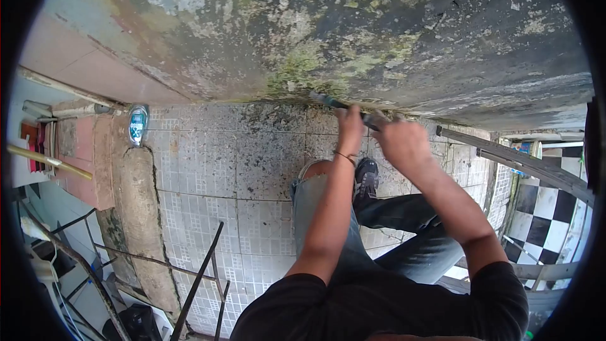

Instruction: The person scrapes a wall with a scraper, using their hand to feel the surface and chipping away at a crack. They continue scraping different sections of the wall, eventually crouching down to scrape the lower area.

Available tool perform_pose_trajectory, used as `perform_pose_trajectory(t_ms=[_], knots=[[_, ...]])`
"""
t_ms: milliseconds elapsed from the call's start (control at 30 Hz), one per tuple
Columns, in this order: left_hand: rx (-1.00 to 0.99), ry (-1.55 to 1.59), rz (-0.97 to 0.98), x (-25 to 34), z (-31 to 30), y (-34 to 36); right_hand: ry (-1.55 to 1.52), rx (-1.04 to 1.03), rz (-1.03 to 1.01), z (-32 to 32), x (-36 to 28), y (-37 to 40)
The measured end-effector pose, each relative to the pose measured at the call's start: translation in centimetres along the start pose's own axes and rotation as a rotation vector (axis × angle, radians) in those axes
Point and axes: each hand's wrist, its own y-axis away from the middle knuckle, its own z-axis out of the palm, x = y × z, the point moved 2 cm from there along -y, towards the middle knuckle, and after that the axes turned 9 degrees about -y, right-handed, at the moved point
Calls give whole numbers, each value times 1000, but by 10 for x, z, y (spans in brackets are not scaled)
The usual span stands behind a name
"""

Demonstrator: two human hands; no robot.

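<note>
Both my hands are closed round a long, dark-handled scraper (334, 102), whose greyish tip meets the foot of the stained wall (379, 31). My left hand (351, 126) grips it nearer the tip. Behind it, my right hand (403, 142) wraps the rear end of the handle. Green moss and peeling paint cover the wall near the tip. Dark flakes lie scattered over the tiled floor (202, 170) below and left of my hands.
A clear bottle with a blue-green label (137, 125) stands at the left by a rough ledge (137, 196). Dark metal bars (199, 278) rise at the lower left. Wooden planks (517, 159) lie at the right, beside black-and-white tiles (543, 215). My shoe (366, 180) is under my arms.
</note>
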Motion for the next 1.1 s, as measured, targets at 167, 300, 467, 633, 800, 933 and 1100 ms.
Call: perform_pose_trajectory(t_ms=[167,300,467,633,800,933,1100], knots=[[-82,75,-76,7,-19,-16,81,19,-8,10,-8,-25],[-3,70,-203,-33,-72,-83,46,2,-71,66,-51,-75],[58,-19,-73,10,-63,-20,-75,129,-94,42,-47,-26],[-25,-65,-66,16,-77,-40,1,99,-127,42,-50,-46],[-8,-90,16,-16,-97,-74,6,125,-190,75,-56,-59],[90,-347,135,-2,-62,-46,-32,147,-103,9,-43,-9],[100,-52,-103,22,-120,-68,37,7,-220,75,-83,-95]])
